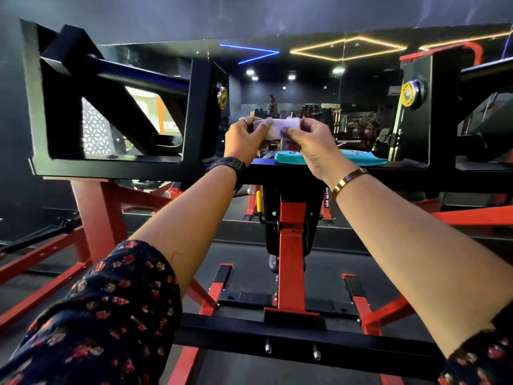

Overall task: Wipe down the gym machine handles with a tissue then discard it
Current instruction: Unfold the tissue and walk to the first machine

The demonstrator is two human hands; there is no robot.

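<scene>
Tissue held in both hands above the gym machine (291, 245).
The left hand (244, 137) and right hand (311, 143) each pinch one end of the white tissue (283, 126), which is raised between the machine's two black side frames. A teal packet (363, 158) lies on the black crossbeam (402, 176), just below the right hand.
</scene>
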